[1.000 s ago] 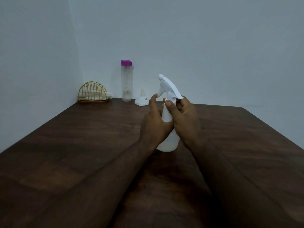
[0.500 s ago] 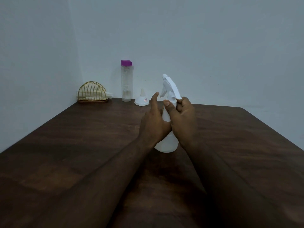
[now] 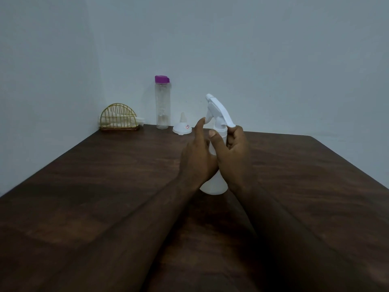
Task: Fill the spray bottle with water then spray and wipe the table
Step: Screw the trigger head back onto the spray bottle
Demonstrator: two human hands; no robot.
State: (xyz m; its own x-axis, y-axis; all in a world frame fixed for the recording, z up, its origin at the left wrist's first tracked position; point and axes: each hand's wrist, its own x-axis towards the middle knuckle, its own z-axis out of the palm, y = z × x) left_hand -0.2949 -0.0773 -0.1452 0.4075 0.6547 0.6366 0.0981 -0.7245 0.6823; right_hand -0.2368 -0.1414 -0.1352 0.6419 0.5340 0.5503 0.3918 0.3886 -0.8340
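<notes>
I am looking at a dim, underexposed view with a cool bluish cast lying over the pale walls. The light is falling softly and evenly; I cannot tell its source. The dark brown wooden tabletop is sinking into near-black toward the lower edge, where the forearms are losing all detail. A faint sheen is showing on the wood at mid-left. A soft shadow is pooling under the white plastic spray bottle, which is standing out as the brightest thing. The wide lens is bowing the tabletop's edges outward. Fine grain is softening the far corner, so the gold wire holder is looking slightly fuzzy.
</notes>
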